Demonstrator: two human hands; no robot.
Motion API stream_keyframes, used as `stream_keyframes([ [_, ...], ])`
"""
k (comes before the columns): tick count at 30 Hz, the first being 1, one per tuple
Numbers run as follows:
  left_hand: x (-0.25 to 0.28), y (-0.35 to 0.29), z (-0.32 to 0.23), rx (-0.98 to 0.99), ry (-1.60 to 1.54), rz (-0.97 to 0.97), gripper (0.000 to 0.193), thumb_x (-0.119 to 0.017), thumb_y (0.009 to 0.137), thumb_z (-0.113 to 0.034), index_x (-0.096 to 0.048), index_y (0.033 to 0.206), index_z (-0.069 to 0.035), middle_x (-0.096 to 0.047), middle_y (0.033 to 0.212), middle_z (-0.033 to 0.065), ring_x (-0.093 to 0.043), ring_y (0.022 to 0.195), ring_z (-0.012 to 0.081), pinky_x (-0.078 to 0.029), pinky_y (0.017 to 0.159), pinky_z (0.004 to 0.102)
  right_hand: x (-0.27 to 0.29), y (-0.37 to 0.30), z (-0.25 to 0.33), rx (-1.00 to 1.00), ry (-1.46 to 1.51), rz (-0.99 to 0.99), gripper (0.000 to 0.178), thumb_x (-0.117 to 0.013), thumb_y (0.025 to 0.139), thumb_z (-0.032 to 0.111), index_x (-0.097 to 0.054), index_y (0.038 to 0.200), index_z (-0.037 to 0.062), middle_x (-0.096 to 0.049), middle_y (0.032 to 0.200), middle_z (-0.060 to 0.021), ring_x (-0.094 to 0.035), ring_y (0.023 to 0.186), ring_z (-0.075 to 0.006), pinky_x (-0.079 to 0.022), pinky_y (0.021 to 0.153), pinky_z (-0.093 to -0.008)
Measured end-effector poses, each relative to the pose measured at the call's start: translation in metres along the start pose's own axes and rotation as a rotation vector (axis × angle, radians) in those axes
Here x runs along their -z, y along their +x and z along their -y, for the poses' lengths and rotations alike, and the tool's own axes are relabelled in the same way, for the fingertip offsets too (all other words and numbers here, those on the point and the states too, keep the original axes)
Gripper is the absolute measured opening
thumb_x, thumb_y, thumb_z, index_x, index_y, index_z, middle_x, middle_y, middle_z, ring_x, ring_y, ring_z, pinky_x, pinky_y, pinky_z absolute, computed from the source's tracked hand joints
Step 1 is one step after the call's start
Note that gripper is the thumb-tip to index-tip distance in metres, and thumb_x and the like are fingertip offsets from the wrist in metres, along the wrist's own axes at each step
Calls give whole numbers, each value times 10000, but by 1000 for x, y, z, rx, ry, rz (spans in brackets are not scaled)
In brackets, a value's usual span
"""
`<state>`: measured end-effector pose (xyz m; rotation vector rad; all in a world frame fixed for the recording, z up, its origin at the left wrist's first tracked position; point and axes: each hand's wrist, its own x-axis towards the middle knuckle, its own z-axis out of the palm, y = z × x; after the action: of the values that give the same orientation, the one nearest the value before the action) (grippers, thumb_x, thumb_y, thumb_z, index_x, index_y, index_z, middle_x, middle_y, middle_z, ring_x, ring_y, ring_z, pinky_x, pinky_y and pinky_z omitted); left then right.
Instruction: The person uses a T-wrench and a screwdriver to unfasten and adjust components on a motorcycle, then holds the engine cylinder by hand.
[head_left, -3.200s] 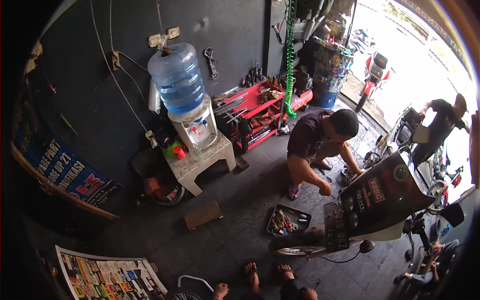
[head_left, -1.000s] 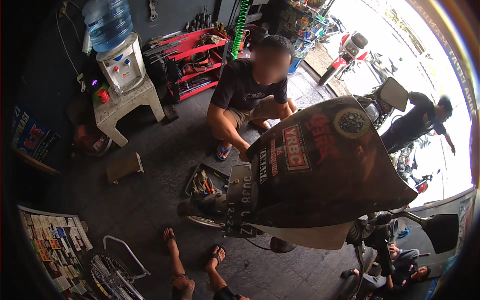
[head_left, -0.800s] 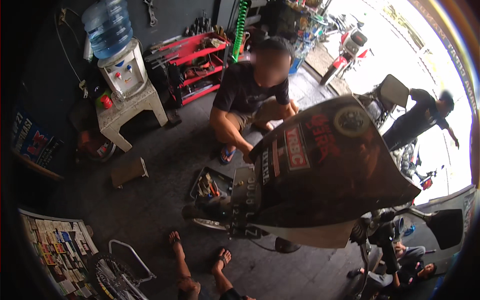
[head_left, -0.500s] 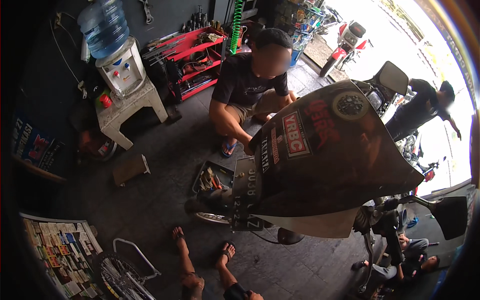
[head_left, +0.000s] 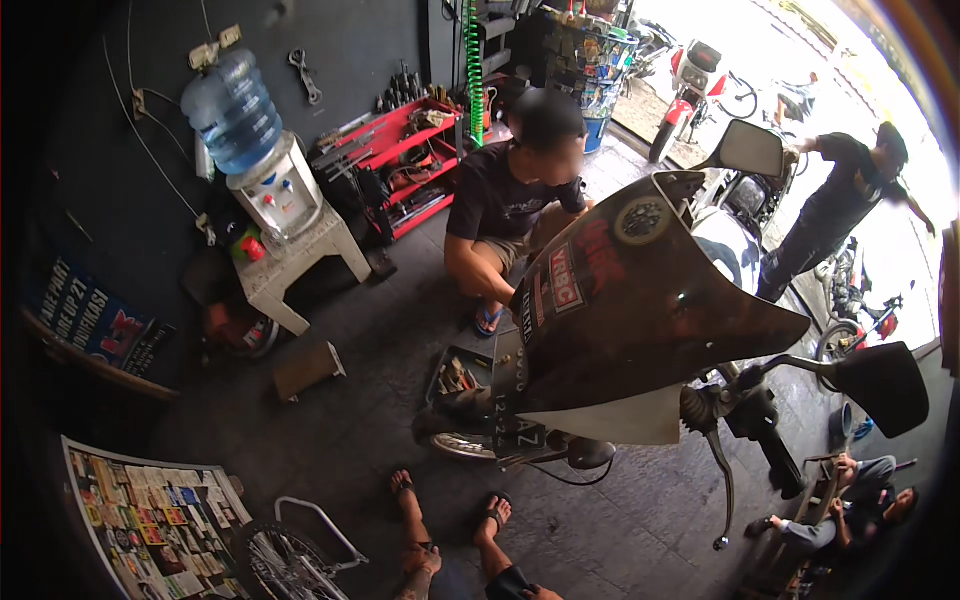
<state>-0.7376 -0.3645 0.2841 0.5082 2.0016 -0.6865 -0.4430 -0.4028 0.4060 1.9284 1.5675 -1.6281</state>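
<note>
At the lower edge, my left hand [head_left: 421, 561] lies on my bent leg with its fingers stretched over it. Only a small part of my right hand [head_left: 541, 593] shows by my other knee, its fingers cut off by the frame. My feet are in dark sandals [head_left: 499, 500]. Ahead stands a motorcycle whose dark front fairing [head_left: 610, 290] bears stickers; a number plate [head_left: 512, 400] hangs below it. Beyond it a person [head_left: 505, 200] crouches, one hand hidden behind the fairing. A dark tray [head_left: 460, 372] with tools lies near the front wheel [head_left: 465, 444].
A red tool cart [head_left: 405, 165] stands behind the crouching person, left of a green coiled hose [head_left: 473, 80]. A water dispenser [head_left: 275, 195] sits on a white stool [head_left: 290, 270]. Nearer are a loose spoked wheel [head_left: 280, 565] and a handlebar [head_left: 765, 430]. Other people stand and sit at right.
My view has turned, so the surroundings and my legs appear farther right. The crouching person stays beside the fairing. My hands keep their places at my legs.
</note>
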Motion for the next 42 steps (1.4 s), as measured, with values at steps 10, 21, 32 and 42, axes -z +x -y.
stream_keyframes([
  [10,19,-20,-15,-335,35,106,918,-460,809,-659,-248,1425,-12,-363,1411,238,-435,1257,373,-380,1014,454,61,-6,-7,-137,953,-131,389,-445,948,250,-507,1204,-37,-618,1064,-225,-629,918,-354,-535,772,-443],
  [21,133,-20,49,-522,-86,-40,704,-467,852,-512,-417,1345,-12,-449,1339,259,-426,1256,381,-348,1052,421,17,50,-10,-462,220,8,328,-539,894,246,-613,1099,1,-702,847,-129,-696,698,-223,-551,630,-314],
  [32,262,105,82,-693,-132,-59,489,-474,848,-478,-659,1027,-63,-645,1047,196,-595,1017,381,-461,909,432,-44,102,196,-232,659,-156,334,-475,955,256,-572,1194,44,-692,960,-116,-671,766,-174,-528,654,-296],
  [42,381,163,87,-579,106,-238,376,-485,872,-359,-673,987,-54,-638,1026,222,-587,1020,397,-466,896,463,-59,70,232,-297,434,-400,351,-532,899,289,-625,1139,51,-700,963,-89,-660,905,-185,-482,827,-312],
])
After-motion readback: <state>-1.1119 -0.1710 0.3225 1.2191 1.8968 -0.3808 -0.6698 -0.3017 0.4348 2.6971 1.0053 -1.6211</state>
